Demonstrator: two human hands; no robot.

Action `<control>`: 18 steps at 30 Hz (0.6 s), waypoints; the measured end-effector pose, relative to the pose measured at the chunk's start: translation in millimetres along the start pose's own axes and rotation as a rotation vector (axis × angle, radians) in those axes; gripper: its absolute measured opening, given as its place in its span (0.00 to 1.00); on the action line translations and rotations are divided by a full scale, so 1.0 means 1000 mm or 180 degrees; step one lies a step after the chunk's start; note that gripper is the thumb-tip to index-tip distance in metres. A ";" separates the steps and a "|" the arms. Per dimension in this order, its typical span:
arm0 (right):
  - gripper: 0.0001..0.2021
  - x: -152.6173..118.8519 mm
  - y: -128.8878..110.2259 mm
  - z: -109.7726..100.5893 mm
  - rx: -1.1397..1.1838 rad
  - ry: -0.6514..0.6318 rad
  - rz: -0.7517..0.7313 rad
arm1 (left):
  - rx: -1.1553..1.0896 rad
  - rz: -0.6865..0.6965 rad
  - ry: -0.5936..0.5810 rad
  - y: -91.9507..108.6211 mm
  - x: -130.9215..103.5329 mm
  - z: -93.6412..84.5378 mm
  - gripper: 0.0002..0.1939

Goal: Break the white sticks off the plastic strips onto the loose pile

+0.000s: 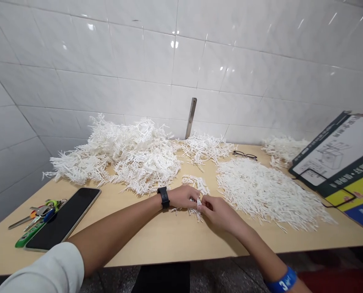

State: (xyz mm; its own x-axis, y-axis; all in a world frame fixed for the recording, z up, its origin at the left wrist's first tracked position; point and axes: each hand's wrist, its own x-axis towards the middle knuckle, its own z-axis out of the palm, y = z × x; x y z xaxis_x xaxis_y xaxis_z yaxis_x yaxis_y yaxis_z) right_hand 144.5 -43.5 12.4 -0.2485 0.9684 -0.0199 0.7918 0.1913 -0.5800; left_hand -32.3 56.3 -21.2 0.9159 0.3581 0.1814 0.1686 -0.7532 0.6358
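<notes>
White pieces [199,201] sit between the left fingers [194,194] and right fingers [203,203], both pinched on them. More strands lie just below, on the bench [157,240].

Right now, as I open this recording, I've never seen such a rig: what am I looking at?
There is no robot here, just a person's bare hands. The single picture comes from a camera on their head, looking forward and down. The left hand, below a black watch, and the right hand meet at a few short white strands; how firmly each grips them is unclear. On the table lie a large tangled heap of white strands, a flatter pile to the right, and smaller ones. A phone and keys lie at left; eyeglasses lie towards the wall.
</notes>
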 end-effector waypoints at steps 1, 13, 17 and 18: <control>0.15 0.002 0.000 0.002 0.0069 -0.0066 -0.0082 | -0.0036 0.0037 0.0015 0.000 0.000 0.000 0.14; 0.16 -0.029 0.031 -0.043 -0.0340 -0.0348 -0.0001 | -0.0409 -0.0038 -0.0133 -0.005 0.002 -0.004 0.09; 0.15 -0.028 0.045 -0.051 -0.1566 0.0482 0.0338 | -0.0193 0.0031 -0.0126 -0.002 0.003 -0.003 0.13; 0.17 -0.026 0.042 -0.048 -0.1584 0.0661 0.0342 | -0.0152 0.0026 -0.0097 -0.001 0.002 -0.003 0.13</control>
State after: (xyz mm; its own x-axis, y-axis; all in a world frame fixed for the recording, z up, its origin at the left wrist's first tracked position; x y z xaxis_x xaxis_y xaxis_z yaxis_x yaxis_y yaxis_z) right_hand 210.7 -52.5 27.6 -0.0763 0.9882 0.1325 0.9874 0.0934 -0.1274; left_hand -31.2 59.3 -19.1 0.9280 0.3345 0.1643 0.1440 -0.7285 0.6697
